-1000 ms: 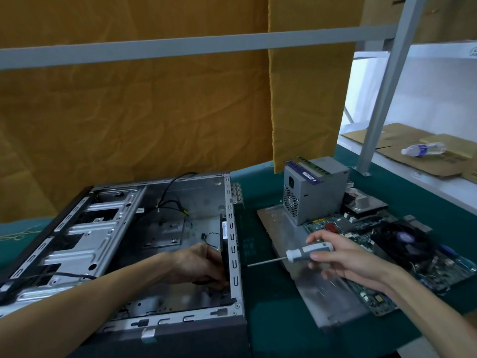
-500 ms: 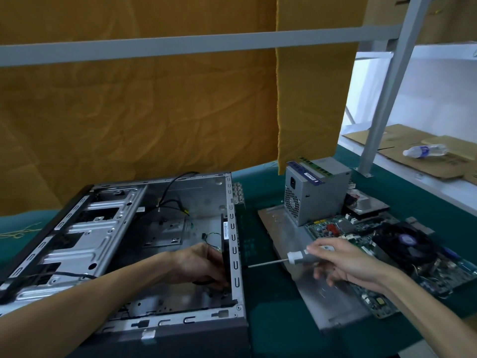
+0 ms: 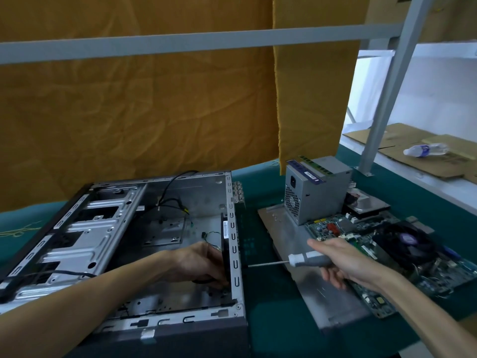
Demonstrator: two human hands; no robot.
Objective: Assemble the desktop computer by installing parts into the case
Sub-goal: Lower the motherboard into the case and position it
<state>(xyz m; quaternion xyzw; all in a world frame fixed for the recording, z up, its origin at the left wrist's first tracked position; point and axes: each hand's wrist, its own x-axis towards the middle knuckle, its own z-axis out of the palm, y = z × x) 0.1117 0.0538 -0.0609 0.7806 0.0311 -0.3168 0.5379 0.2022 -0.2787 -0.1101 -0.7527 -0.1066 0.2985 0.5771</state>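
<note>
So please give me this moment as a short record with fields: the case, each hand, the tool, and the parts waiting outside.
case: computer case lies open on its side on the green table
left hand: left hand is inside the case, holding a black fan against the rear wall
right hand: right hand grips a screwdriver
tool: tip touches the rear wall from outside
parts outside: power supply, motherboard, metal panel
</note>
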